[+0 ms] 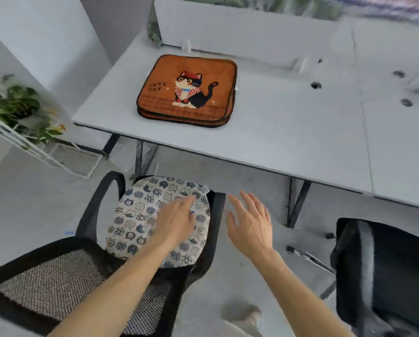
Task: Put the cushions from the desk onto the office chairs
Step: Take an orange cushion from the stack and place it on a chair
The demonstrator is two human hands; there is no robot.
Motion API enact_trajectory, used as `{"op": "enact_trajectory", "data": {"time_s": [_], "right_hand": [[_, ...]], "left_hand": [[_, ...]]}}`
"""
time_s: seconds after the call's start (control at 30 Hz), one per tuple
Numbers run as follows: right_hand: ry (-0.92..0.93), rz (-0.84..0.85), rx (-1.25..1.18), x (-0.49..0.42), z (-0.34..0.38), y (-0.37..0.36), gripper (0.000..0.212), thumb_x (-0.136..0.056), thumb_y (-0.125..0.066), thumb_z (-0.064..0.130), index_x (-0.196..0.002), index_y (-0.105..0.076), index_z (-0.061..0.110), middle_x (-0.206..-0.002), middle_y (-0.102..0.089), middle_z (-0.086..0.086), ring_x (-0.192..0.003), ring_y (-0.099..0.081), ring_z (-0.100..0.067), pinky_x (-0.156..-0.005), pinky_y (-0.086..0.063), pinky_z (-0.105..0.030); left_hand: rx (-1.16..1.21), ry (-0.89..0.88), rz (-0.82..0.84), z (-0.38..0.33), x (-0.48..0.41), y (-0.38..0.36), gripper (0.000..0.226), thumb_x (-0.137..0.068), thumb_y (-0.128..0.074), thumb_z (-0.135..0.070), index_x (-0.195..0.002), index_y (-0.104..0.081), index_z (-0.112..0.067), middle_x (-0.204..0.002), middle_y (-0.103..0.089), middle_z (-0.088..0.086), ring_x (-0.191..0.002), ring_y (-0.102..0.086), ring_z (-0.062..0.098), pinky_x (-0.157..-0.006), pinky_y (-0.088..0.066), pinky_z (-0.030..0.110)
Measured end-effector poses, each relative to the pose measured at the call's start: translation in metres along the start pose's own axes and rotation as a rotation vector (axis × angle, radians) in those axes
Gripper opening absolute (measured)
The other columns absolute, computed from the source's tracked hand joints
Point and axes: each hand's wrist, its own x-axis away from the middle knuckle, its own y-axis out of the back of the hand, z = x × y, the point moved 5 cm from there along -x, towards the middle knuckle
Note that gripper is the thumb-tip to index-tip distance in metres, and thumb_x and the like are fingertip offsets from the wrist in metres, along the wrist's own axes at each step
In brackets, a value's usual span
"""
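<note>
Pressing flat on the print cushion on the left chair, the left hand grips nothing; the right hand hovers spread, empty. Brown cushions lie stacked near the desk left edge; the right chair is bare

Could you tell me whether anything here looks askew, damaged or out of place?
Nothing is spilled or damaged. The cat-print cushion lies flat on the chair under the left hand. The brown cushions on the desk are stacked slightly unevenly.
</note>
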Motion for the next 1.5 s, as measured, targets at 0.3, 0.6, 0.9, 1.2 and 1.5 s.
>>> {"op": "enact_trajectory", "data": {"time_s": [0.3,0.6,0.9,1.2,1.5], "right_hand": [[0.056,-0.170,0.053,-0.026,-0.079,0.167,0.045,-0.101,-0.046,0.047,-0.145,-0.052,0.038,-0.156,-0.046,0.006,-0.152,-0.024,-0.019,-0.123,-0.018,-0.045],[0.090,-0.186,0.109,-0.131,-0.087,0.226,0.050,-0.102,-0.036,0.057,-0.148,-0.047,0.041,-0.160,-0.039,0.011,-0.155,-0.015,-0.016,-0.125,-0.011,-0.042],[0.049,0.086,0.212,-0.300,-0.110,0.137,0.054,-0.103,-0.028,0.057,-0.154,-0.037,0.041,-0.164,-0.032,0.009,-0.156,-0.011,-0.017,-0.126,-0.007,-0.043],[-0.110,0.325,0.241,-0.404,-0.163,0.027,0.059,-0.104,-0.027,0.055,-0.160,-0.021,0.038,-0.171,-0.011,0.004,-0.157,-0.004,-0.019,-0.127,-0.005,-0.045],[-0.112,0.285,0.248,-0.380,-0.196,-0.030,0.063,-0.102,0.001,0.061,-0.156,0.025,0.039,-0.164,0.032,0.009,-0.149,0.034,-0.013,-0.123,0.018,-0.047]], "left_hand": [[-0.023,-0.071,-0.174,-0.136,-0.044,0.094,0.053,-0.096,-0.050,-0.036,-0.147,-0.042,-0.025,-0.131,-0.065,0.001,-0.119,-0.060,0.020,-0.097,-0.050,0.036],[-0.078,0.047,-0.157,-0.138,-0.127,0.144,0.051,-0.100,-0.044,-0.039,-0.149,-0.040,-0.027,-0.146,-0.052,0.002,-0.134,-0.046,0.024,-0.109,-0.037,0.042],[-0.044,0.129,-0.024,-0.088,-0.287,0.098,0.051,-0.097,-0.048,-0.040,-0.145,-0.043,-0.027,-0.146,-0.050,-0.001,-0.134,-0.047,0.022,-0.104,-0.043,0.039],[-0.135,0.161,0.158,-0.036,-0.398,0.025,0.065,-0.096,-0.046,-0.055,-0.153,-0.028,-0.029,-0.163,-0.024,0.010,-0.151,-0.018,0.032,-0.117,-0.026,0.051],[-0.123,0.060,-0.112,-0.024,-0.390,-0.010,0.060,-0.099,-0.037,-0.050,-0.147,-0.048,-0.014,-0.151,-0.044,0.023,-0.141,-0.039,0.043,-0.109,-0.037,0.059]]}}
